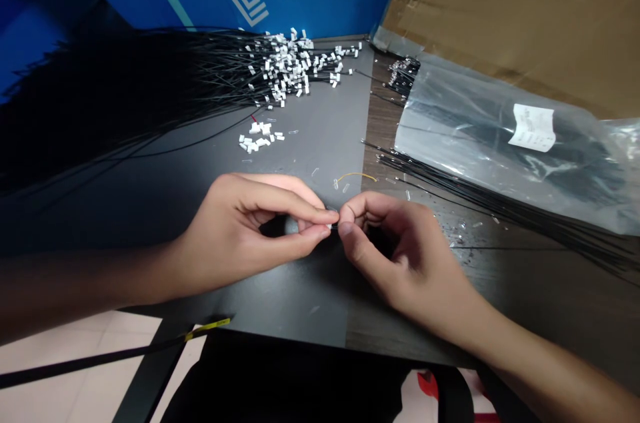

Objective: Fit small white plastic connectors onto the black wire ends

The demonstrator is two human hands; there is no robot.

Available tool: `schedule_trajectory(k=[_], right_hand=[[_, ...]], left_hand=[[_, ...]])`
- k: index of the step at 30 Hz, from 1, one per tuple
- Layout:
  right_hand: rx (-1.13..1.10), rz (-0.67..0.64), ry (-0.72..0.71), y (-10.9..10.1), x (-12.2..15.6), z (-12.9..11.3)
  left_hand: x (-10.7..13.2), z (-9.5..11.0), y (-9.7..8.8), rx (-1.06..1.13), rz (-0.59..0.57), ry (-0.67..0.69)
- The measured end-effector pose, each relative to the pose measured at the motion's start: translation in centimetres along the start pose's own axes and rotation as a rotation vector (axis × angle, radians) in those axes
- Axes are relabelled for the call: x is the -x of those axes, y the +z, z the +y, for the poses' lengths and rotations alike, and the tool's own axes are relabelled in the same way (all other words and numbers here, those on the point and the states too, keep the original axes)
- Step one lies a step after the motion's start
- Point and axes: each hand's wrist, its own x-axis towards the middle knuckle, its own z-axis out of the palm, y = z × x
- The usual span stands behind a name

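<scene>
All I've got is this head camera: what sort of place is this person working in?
Probably a small wire-harness assembly workspace, judging by the heap of black wires, the scattered white connector housings, and a clear plastic bag of more wires with a printed label, beside flattened cardboard.

My left hand (245, 233) and right hand (400, 256): pinch grip, thumb and forefinger closed, fingertips nearly touching at midline. Remaining fingers curled inward. My left forearm (85, 276) enters from left, right forearm (540, 370) from lower right; wrists bare.
</scene>
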Motion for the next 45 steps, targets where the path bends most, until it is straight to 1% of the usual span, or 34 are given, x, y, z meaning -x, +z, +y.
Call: schedule_trajectory(k=[5,10,15,20,27,31,36,39,42,45], right_hand=[[0.007,-0.030,-0.007,0.0,0.0,0.1],[0.024,-0.013,-0.033,0.1,0.0,0.4],[0.011,-0.009,-0.028,0.2,0.2,0.6],[-0.033,-0.009,-0.016,0.2,0.3,0.4],[-0.057,-0.009,-0.030,0.2,0.0,0.6],[-0.067,-0.006,-0.055,0.3,0.0,0.6],[-0.102,0.003,-0.054,0.5,0.0,0.6],[-0.118,0.000,-0.041,0.3,-0.1,0.5],[-0.113,-0.007,-0.032,0.0,-0.2,0.4],[-0.105,0.010,-0.031,-0.5,-0.3,0.4]], left_hand=[[0.0,0.1,0.0,-0.001,0.027,-0.007],[-0.3,0.1,0.1,0.047,0.022,-0.011],[-0.4,-0.1,0.1,0.075,0.016,-0.032],[-0.1,-0.1,0.1,0.022,-0.008,0.002],[0.1,-0.1,0.1,-0.056,0.027,0.029],[0.1,-0.2,0.3,-0.060,0.042,0.033],[-0.2,-0.1,0.4,-0.002,0.043,0.017],[-0.5,-0.2,0.5,0.097,0.036,-0.020],[-0.8,-0.4,0.4,0.232,0.011,-0.087],[-0.9,-0.8,0.1,0.331,0.002,-0.194]])
